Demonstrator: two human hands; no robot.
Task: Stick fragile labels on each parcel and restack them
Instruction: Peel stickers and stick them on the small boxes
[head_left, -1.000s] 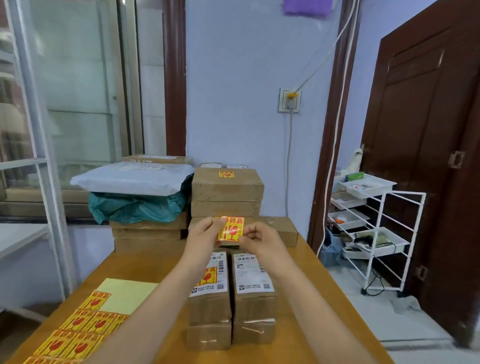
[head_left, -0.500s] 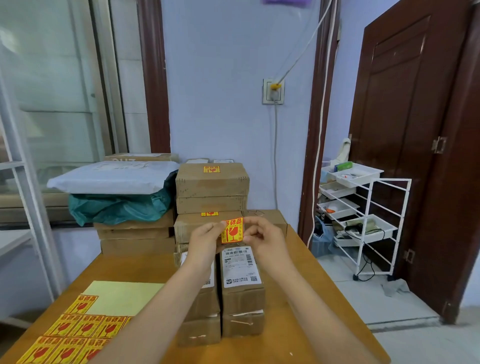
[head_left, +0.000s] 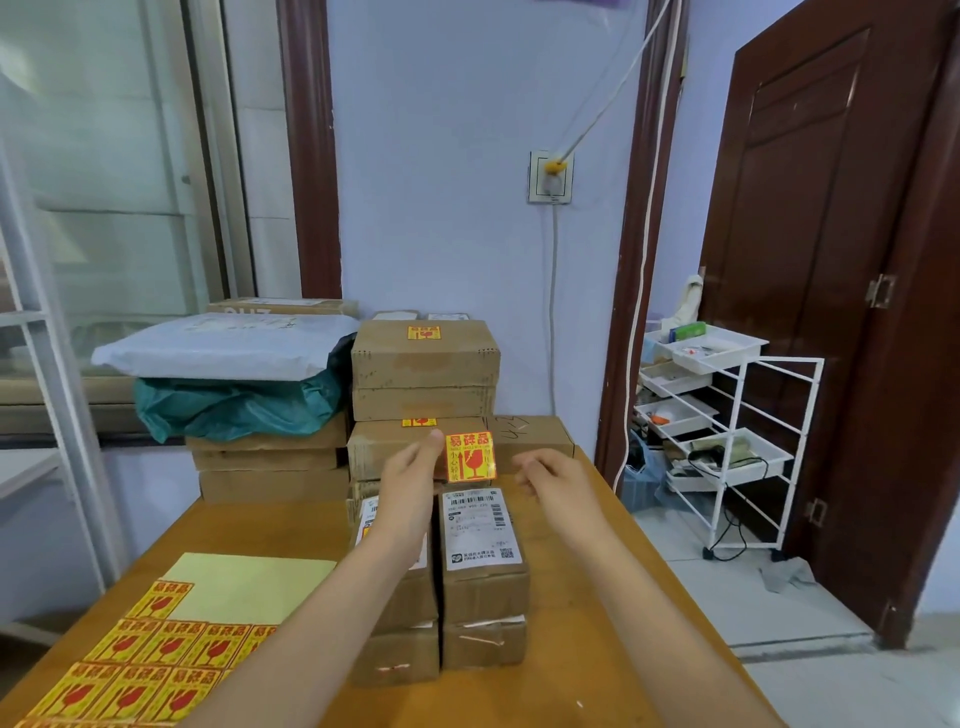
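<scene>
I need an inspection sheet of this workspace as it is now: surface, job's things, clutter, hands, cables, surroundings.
Surface: wooden table, partly covered.
Job's things: fragile label in the air; label sheet near left; two taped parcels in front; stacked boxes behind, labelled.
Clutter: white mailer bag on teal bag.
Hands: left hand pinches the label; right hand beside it, apart, loose.
Cables: white cable from wall socket.
Surroundings: white tray rack, brown door.

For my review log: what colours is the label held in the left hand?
Yellow with red print, on the label in the head view.
</scene>
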